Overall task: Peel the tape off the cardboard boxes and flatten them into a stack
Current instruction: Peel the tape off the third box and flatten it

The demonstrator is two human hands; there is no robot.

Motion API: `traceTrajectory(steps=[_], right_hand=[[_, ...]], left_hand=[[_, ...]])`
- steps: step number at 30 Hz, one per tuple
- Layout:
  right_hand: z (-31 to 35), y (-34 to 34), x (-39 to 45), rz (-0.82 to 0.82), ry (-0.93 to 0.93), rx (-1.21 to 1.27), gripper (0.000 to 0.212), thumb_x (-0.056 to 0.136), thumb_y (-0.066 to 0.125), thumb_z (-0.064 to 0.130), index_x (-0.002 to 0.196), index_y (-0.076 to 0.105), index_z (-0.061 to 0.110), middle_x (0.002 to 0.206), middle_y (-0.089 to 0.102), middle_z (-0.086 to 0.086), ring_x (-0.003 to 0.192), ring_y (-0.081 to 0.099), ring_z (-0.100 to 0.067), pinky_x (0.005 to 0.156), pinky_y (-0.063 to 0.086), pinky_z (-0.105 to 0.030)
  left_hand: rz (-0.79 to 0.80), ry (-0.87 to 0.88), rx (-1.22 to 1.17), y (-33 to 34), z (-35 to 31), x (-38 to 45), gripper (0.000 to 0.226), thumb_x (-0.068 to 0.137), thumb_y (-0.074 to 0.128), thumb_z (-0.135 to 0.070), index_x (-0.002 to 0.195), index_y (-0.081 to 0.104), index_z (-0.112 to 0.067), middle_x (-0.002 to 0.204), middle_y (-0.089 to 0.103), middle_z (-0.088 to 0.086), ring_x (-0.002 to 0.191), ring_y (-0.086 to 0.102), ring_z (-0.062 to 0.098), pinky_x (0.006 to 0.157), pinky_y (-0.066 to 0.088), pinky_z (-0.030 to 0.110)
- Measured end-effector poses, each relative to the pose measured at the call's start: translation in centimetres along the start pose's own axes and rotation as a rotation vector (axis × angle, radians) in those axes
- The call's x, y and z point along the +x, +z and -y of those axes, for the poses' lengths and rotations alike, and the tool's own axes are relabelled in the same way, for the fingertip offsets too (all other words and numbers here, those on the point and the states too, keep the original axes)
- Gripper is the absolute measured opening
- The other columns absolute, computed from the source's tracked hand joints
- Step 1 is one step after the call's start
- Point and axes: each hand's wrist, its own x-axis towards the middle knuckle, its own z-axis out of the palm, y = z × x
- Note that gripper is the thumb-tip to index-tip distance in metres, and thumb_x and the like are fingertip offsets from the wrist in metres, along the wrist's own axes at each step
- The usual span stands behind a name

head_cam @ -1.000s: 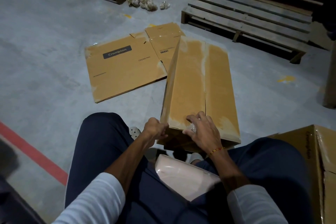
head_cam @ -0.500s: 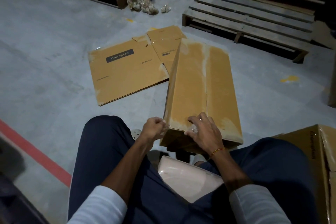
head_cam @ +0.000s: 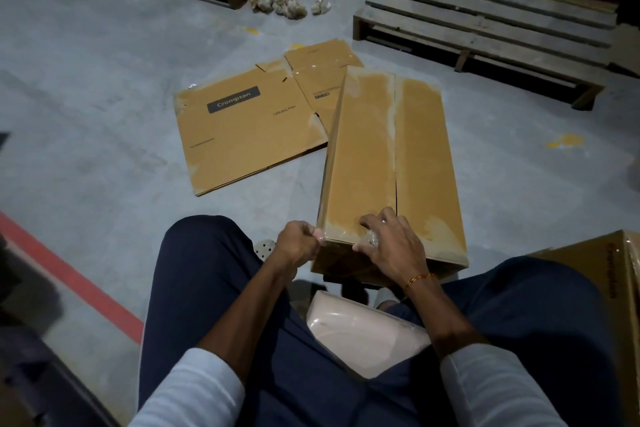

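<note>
Cardboard box (head_cam: 391,163) near edge between both hands, left fingers (head_cam: 313,236) pinching tape (head_cam: 320,235), right fingers (head_cam: 372,220) gripping crumpled tape wad (head_cam: 372,239)

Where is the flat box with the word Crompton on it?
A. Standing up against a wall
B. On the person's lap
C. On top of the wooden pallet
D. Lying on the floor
D: the flattened Crompton box lies flat on the grey floor, to the left of the upright box that the person's hands hold, and nearer than the wooden pallet.
</note>
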Motion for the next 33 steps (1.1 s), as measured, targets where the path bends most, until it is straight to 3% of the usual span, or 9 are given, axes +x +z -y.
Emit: traceTrajectory(steps=[9, 14, 20, 22, 24, 26, 28, 30, 33], right_hand=[[0.3, 0.4, 0.3, 0.004, -0.009, -0.01, 0.052, 0.086, 0.073, 0.05, 0.132, 0.056, 0.033, 0.119, 0.048, 0.003, 0.105, 0.046, -0.019, 0.082, 0.045, -0.031], [0.1, 0.6, 0.6, 0.003, -0.029, 0.002, 0.051, 0.086, 0.075, 0.046, 0.131, 0.056, 0.033, 0.117, 0.048, 0.003, 0.106, 0.047, -0.021, 0.086, 0.048, -0.033], [-0.3, -0.3, 0.9, 0.207, -0.196, 0.202, 0.073, 0.082, 0.078, 0.042, 0.146, 0.042, 0.04, 0.126, 0.043, 0.007, 0.114, 0.041, -0.015, 0.092, 0.045, -0.034], [0.3, -0.1, 0.6, 0.15, -0.239, 0.207, 0.043, 0.088, 0.063, 0.039, 0.131, 0.056, 0.033, 0.122, 0.046, 0.008, 0.111, 0.046, -0.02, 0.086, 0.047, -0.037], [0.8, -0.1, 0.4, 0.031, -0.158, 0.394, 0.035, 0.084, 0.04, 0.036, 0.106, 0.066, 0.03, 0.112, 0.055, 0.006, 0.101, 0.055, -0.024, 0.08, 0.05, -0.04], [1.3, -0.8, 0.7, -0.032, 0.021, 0.687, 0.025, 0.087, 0.044, 0.039, 0.089, 0.067, 0.033, 0.101, 0.059, 0.005, 0.09, 0.061, -0.023, 0.077, 0.051, -0.041], [1.8, -1.8, 0.8, -0.057, 0.125, 0.879, 0.022, 0.098, 0.056, 0.037, 0.086, 0.068, 0.023, 0.098, 0.062, 0.001, 0.085, 0.063, -0.02, 0.076, 0.051, -0.04], [1.9, -2.3, 0.6, -0.07, 0.218, 1.085, 0.025, 0.103, 0.056, 0.032, 0.085, 0.068, 0.018, 0.097, 0.068, -0.001, 0.087, 0.064, -0.017, 0.077, 0.049, -0.034], [1.5, -2.4, 0.6, -0.123, 0.307, 1.298, 0.027, 0.104, 0.054, 0.026, 0.083, 0.066, 0.015, 0.099, 0.07, -0.003, 0.106, 0.065, -0.02, 0.092, 0.047, -0.038]], left_hand=[[-0.053, -0.049, -0.047, -0.7, -0.8, -0.9, 0.012, 0.088, 0.065, 0.002, 0.078, 0.062, -0.003, 0.065, 0.06, 0.011, 0.057, 0.056, 0.02, 0.057, 0.052, 0.029], [-0.026, 0.066, -0.091, 0.0, -1.9, -2.3, 0.016, 0.085, 0.06, 0.002, 0.072, 0.062, -0.007, 0.062, 0.059, 0.008, 0.059, 0.054, 0.02, 0.061, 0.051, 0.032], [0.016, 0.296, 0.001, 0.4, -3.2, -3.3, 0.013, 0.083, 0.061, -0.007, 0.074, 0.067, -0.015, 0.068, 0.066, -0.002, 0.066, 0.059, 0.017, 0.067, 0.05, 0.035], [0.092, 0.405, 0.049, 0.8, -4.4, -4.0, 0.011, 0.084, 0.061, -0.007, 0.078, 0.068, -0.013, 0.07, 0.068, -0.003, 0.068, 0.062, 0.015, 0.068, 0.051, 0.031], [0.13, 0.522, 0.093, 0.8, -5.6, -4.6, 0.013, 0.088, 0.061, -0.003, 0.082, 0.069, -0.01, 0.076, 0.071, -0.002, 0.071, 0.064, 0.01, 0.072, 0.053, 0.027], [0.069, 0.615, 0.134, 0.5, -6.7, -5.0, 0.013, 0.092, 0.061, -0.004, 0.091, 0.074, -0.009, 0.084, 0.074, 0.0, 0.074, 0.067, 0.006, 0.076, 0.057, 0.026], [-0.057, 0.649, 0.162, 0.1, -6.8, -4.7, 0.022, 0.095, 0.062, -0.009, 0.115, 0.071, -0.008, 0.091, 0.075, 0.004, 0.079, 0.071, 0.009, 0.08, 0.059, 0.033], [-0.175, 0.647, 0.247, -0.3, -6.2, -4.1, 0.052, 0.096, 0.063, -0.013, 0.146, 0.048, -0.01, 0.1, 0.074, 0.007, 0.09, 0.07, 0.018, 0.084, 0.057, 0.035], [-0.134, 0.683, 0.66, -0.8, -4.2, -2.4, 0.08, 0.096, 0.066, -0.023, 0.16, 0.018, -0.02, 0.144, 0.052, 0.012, 0.129, 0.05, 0.029, 0.102, 0.044, 0.038]])
